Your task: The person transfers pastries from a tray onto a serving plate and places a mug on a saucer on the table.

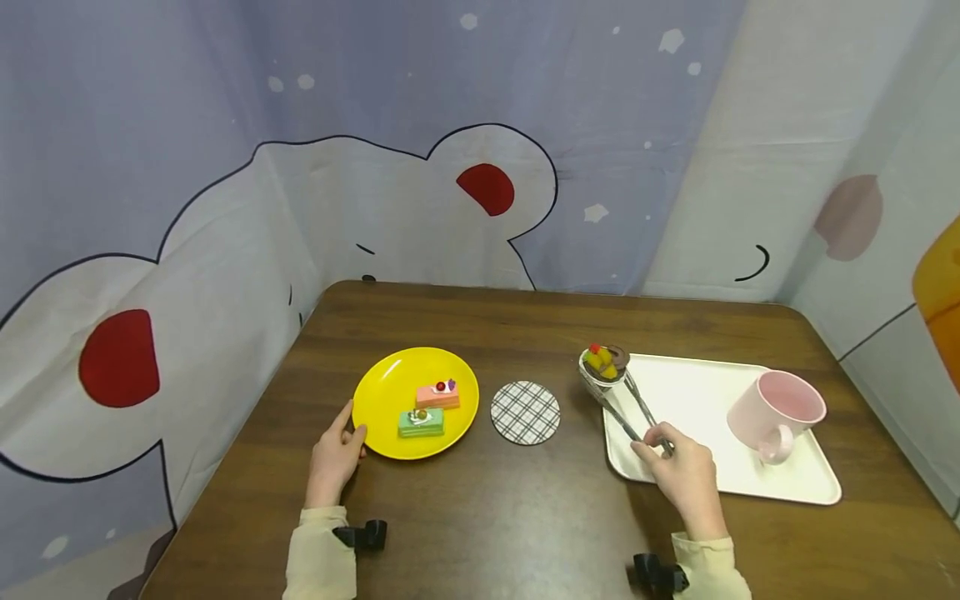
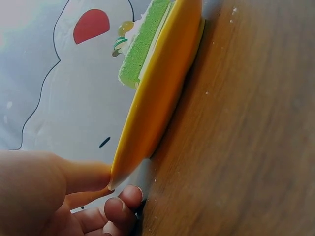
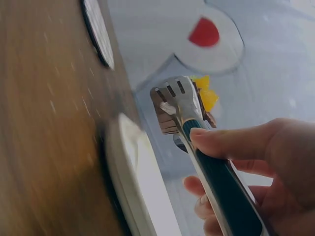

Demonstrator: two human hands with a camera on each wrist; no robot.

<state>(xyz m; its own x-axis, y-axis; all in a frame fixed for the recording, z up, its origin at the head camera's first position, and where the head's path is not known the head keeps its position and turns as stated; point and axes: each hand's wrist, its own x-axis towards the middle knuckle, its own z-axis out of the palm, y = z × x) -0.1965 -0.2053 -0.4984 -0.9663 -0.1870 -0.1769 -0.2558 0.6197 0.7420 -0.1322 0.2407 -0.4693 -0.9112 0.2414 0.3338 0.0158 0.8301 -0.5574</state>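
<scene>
My left hand (image 1: pixel 333 458) pinches the near-left rim of a yellow plate (image 1: pixel 382 408), thumb above and fingertips at its edge in the left wrist view. On the plate are a pink cake slice (image 1: pixel 431 400) and a green cake slice (image 1: pixel 422 425), both topped with cream and fruit. My right hand (image 1: pixel 688 479) holds metal tongs (image 1: pixel 621 418) with dark green grips (image 3: pixel 221 189). Between the tong ends is a small chocolate cupcake (image 1: pixel 615 369) with yellow fruit and a red berry, raised over the white tray's left corner. The slotted tong head partly hides it in the right wrist view.
A white tray (image 1: pixel 690 392) lies at the right of the brown table (image 1: pixel 480 517), with a pink mug (image 1: pixel 757 417) tipped over on it. Between plate and tray lies a round checked coaster (image 1: pixel 525 412). A patterned curtain (image 1: pixel 390 208) hangs behind the table.
</scene>
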